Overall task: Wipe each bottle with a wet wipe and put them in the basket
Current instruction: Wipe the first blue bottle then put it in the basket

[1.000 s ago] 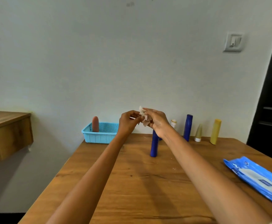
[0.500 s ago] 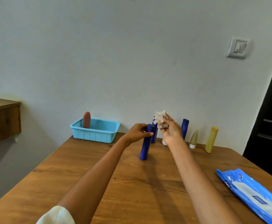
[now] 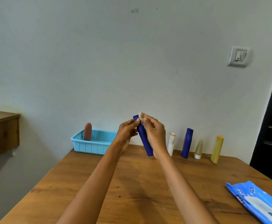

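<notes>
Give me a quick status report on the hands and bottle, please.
Left hand grips blue bottle, lifted, tilted. Right hand pinches wet wipe at its top. Nothing in the way.

Left hand (image 3: 126, 135) grips a dark blue bottle (image 3: 144, 139), lifted and tilted over the wooden table (image 3: 132, 188). Right hand (image 3: 154, 135) presses a white wipe (image 3: 141, 116) against its top. Light blue basket (image 3: 91, 143) at 10 o'clock holds a brown bottle (image 3: 87, 131).
</notes>
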